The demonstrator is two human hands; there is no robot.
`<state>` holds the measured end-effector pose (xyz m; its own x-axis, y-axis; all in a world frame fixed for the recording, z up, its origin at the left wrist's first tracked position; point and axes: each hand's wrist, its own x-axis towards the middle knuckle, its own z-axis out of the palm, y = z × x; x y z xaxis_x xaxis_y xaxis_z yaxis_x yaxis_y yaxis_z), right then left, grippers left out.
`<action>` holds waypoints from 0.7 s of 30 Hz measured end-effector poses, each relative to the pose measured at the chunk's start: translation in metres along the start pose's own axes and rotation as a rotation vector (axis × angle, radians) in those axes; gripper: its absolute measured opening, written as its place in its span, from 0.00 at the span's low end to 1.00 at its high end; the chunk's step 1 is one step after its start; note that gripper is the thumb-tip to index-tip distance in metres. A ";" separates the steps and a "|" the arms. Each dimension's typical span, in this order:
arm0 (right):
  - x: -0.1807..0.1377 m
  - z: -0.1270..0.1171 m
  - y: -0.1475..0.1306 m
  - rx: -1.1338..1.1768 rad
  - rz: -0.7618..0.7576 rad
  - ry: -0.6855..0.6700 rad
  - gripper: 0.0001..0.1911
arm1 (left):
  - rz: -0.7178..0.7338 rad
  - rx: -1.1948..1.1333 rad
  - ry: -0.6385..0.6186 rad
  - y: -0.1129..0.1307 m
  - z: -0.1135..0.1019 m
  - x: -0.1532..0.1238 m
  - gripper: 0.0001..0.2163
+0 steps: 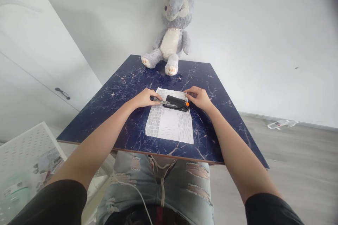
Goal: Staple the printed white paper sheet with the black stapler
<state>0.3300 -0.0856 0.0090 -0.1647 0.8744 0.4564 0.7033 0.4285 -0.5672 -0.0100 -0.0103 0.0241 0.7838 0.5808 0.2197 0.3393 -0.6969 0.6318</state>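
Note:
A black stapler point(177, 103) with an orange end piece lies across a printed sheet of paper point(169, 124). Its body is opened out, and a silver metal part shows toward the left. The fingers of my left hand point(146, 98) are closed on the stapler's left end, covering part of it. My right hand point(199, 97) is by the sheet's upper right corner, just beyond the orange end. Its thumb and forefinger are bent but apart, with the fingertips at the paper's edge.
The blue marbled table point(126, 88) carries a grey plush rabbit point(170, 42) at its back, against the wall. A white cabinet point(34, 52) stands to the left, above a white perforated rack point(34, 144). Clear plastic packaging point(281, 123) lies on the floor at right.

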 end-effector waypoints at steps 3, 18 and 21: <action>-0.002 -0.003 -0.007 0.226 0.034 -0.058 0.18 | -0.015 -0.011 -0.021 -0.005 -0.008 -0.004 0.11; -0.005 -0.005 -0.009 0.566 0.018 -0.310 0.22 | -0.008 -0.122 0.041 -0.018 0.004 0.003 0.10; -0.004 -0.005 -0.009 0.564 -0.002 -0.319 0.20 | -0.014 -0.128 0.082 -0.016 0.015 0.009 0.11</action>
<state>0.3276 -0.0944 0.0154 -0.4238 0.8611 0.2808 0.2461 0.4079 -0.8792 -0.0010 -0.0004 0.0052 0.7323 0.6264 0.2670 0.2769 -0.6322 0.7236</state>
